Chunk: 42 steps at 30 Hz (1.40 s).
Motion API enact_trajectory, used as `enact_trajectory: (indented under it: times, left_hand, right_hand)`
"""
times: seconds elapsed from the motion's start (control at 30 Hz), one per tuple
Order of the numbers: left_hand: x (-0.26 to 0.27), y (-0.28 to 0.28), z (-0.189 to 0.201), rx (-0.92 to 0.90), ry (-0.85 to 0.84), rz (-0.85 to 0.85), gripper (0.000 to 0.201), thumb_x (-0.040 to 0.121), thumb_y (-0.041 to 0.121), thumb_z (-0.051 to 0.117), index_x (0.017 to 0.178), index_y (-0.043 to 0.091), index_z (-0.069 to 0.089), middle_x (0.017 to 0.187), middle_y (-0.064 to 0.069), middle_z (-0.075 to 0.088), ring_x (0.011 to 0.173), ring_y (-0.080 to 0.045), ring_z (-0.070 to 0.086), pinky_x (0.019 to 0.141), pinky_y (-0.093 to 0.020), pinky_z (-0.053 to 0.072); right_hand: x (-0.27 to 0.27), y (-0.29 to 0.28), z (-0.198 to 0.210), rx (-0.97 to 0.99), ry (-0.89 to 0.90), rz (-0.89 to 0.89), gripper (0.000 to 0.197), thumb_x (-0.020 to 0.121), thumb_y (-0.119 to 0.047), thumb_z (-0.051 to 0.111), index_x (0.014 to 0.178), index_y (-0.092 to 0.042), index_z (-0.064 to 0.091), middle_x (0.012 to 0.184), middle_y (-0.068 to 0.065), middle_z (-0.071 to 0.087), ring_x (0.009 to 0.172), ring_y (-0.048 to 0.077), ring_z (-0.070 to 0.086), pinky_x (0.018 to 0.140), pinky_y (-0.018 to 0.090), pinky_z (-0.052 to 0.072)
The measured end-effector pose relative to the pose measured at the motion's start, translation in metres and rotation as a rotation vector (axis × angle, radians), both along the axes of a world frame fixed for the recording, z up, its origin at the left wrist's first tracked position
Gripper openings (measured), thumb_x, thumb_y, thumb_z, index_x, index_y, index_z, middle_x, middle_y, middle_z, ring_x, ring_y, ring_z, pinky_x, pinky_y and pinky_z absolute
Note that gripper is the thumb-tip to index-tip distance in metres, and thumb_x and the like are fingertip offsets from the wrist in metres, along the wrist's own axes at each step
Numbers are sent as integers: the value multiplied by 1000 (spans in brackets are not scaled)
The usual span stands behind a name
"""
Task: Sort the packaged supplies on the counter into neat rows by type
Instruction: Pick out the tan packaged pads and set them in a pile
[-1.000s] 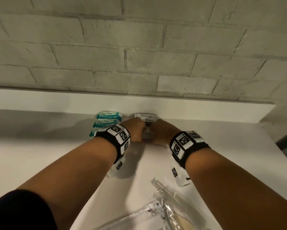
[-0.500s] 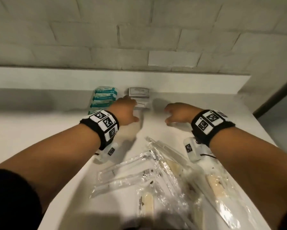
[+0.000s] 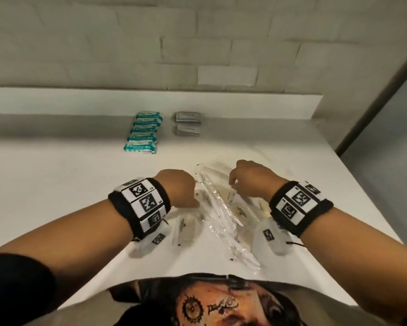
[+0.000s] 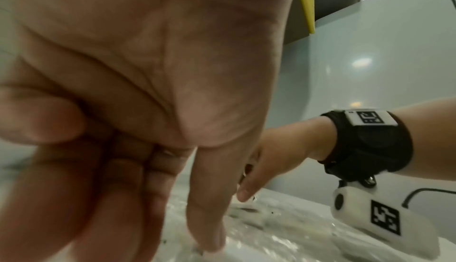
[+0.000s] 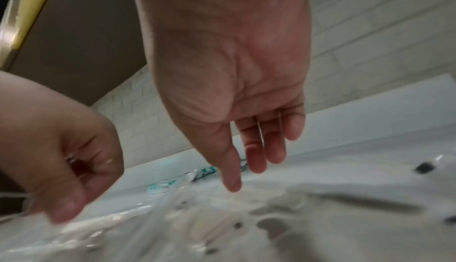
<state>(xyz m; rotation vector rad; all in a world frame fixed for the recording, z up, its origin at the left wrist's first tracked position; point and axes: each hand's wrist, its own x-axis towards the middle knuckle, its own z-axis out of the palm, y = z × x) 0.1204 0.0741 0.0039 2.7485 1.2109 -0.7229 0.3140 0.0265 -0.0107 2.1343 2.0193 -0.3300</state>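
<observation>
Several teal packets (image 3: 143, 132) lie in a row at the back of the white counter (image 3: 56, 184). Beside them on the right lie two grey-white packets (image 3: 188, 124), one behind the other. Nearer to me is a loose pile of clear plastic packets (image 3: 222, 214) (image 4: 283, 233) (image 5: 172, 219). My left hand (image 3: 190, 201) (image 4: 172, 237) reaches down at the pile's left edge, its fingers straight and a fingertip touching plastic. My right hand (image 3: 234, 183) (image 5: 246, 168) hangs over the pile's far right part with relaxed fingers and holds nothing.
One clear packet (image 3: 186, 229) lies apart, just by my left wrist. A raised white ledge (image 3: 80, 100) and a brick wall close the back. The counter's right edge (image 3: 371, 196) drops off toward a grey floor.
Both hands have let go of the grey-white packets at the back and drawn toward me onto the clear pile. The view has tilted down.
</observation>
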Motion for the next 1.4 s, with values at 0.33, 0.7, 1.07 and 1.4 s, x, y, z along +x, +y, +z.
enact_trajectory:
  times: [0.33,0.7,1.07,1.4]
  left_hand:
    - [-6,-61,-36,-99,-230,437,70,71,48,76,121,13,42,105,-2,63,95,-23,62,68,-31,45]
    - [6,-82,-12,-77,-794,696,22,86,18,50,107,14,44,94,-2,56,85,-23,55,68,-31,41]
    - [69,-130,-35,-102,-257,402,56,73,52,73,109,12,56,95,0,56,83,-19,56,67,-29,43]
    - [76,-128,-33,60,-132,220,50,86,29,65,134,22,51,124,-5,49,112,-26,54,88,-36,46]
  right_hand:
    - [-26,0,-19,-94,213,-113,68,78,-37,77,129,-6,45,119,10,61,105,26,60,86,35,50]
    - [64,-37,21,-36,277,-339,37,89,-19,58,121,-2,52,108,14,63,79,25,63,64,27,50]
    - [50,-71,-3,-169,144,-307,28,88,-29,59,100,-4,59,109,10,67,99,25,67,79,29,50]
    - [67,-76,-13,-232,278,-314,40,74,-19,73,112,-7,66,96,6,56,89,23,53,69,30,46]
